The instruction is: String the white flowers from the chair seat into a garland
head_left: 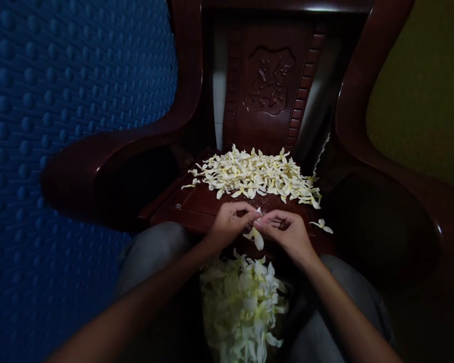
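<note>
We're pinching one flower (pixel 258 239) in the fingers of our left hand (pixel 230 220) and right hand (pixel 287 233), by the chair's (pixel 199 204) front edge. Pile (pixel 257 175) on its seat, heap (pixel 245 297) below: midway, we guess.

The person wears trousers (pixel 155 249) of a dull grey with a bluish tint, plain over the rounded knees, paler on top and sinking into shadow down the sides; the cloth's weave is too dim to tell. Both the left forearm (pixel 162 282) and the right forearm (pixel 342 305) are bare, slim and smooth, narrowing to the wrists. The left hand (pixel 230 222) and right hand (pixel 289 232) are bare too, with slender fingers (pixel 278 216).
</note>
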Action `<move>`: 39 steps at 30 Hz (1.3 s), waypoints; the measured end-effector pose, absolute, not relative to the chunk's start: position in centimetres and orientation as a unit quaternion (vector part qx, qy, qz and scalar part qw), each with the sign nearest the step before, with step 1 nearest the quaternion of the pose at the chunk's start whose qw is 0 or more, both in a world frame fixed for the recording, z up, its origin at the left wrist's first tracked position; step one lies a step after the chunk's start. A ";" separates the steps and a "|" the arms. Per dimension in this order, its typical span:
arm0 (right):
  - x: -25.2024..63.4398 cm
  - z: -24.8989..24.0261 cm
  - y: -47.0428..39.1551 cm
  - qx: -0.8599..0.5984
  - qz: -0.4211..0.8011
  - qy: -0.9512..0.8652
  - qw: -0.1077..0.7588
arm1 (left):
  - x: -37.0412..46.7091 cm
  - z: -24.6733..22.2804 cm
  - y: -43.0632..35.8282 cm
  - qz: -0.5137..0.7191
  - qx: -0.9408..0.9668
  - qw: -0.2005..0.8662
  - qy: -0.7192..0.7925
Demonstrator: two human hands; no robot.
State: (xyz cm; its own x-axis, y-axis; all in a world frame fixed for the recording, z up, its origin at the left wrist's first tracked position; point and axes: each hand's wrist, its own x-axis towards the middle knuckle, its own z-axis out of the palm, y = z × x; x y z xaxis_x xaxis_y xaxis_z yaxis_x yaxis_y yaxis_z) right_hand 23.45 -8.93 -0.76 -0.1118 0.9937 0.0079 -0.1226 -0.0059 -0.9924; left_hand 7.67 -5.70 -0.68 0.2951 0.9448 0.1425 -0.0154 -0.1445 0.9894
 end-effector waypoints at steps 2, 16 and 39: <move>23.6 -0.7 -8.9 -0.443 0.547 -0.497 0.507 | 7.7 -0.6 -5.6 0.459 0.594 0.548 0.369; 24.0 -0.8 -9.0 -0.407 0.608 -0.482 0.482 | 7.5 -0.7 -5.1 0.480 0.564 0.586 0.329; 24.0 -0.8 -9.2 -0.413 0.582 -0.503 0.488 | 7.4 -0.4 -5.7 0.442 0.563 0.612 0.337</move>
State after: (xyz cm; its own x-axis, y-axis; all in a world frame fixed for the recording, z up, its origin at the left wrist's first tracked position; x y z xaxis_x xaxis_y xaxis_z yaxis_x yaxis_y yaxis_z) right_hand 23.99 -9.22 -0.77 -0.1834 0.9830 0.0105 -0.1528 -0.0180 -0.9881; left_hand 7.40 -5.66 -0.44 0.3824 0.9202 0.0839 -0.1608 -0.0232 0.9867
